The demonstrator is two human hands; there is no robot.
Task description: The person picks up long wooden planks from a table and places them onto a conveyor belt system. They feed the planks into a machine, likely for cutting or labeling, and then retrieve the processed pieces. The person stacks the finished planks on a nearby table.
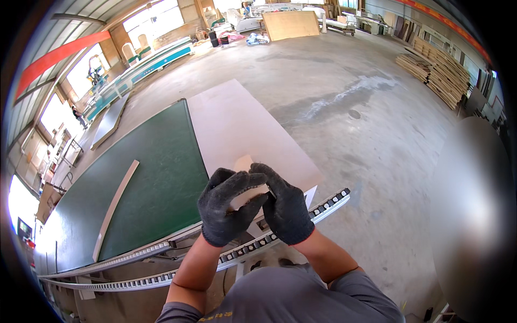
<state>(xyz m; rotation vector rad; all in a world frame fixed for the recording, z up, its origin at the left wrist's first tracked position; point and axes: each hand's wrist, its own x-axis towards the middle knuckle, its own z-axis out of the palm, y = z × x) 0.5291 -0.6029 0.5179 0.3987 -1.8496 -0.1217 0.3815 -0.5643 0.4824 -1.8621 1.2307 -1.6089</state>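
Workshop floor of bare concrete stretches ahead of you, with one long red banner slanting across the upper left wall and two stacks of wooden boards at the far right. Your two black-gloved hands, left hand and right hand, each have a clenched grip on one small pale wooden piece. You hold it above the near edge of a green surface, where one pale sheet and one curved strip lie.

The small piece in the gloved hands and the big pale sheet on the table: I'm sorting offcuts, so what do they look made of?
The small piece looks like thin, unfinished wood board: pale tan, matte. The pale sheet looks like the same kind of board, flat and matte; no grain shows. The gloves look like black knit fabric.
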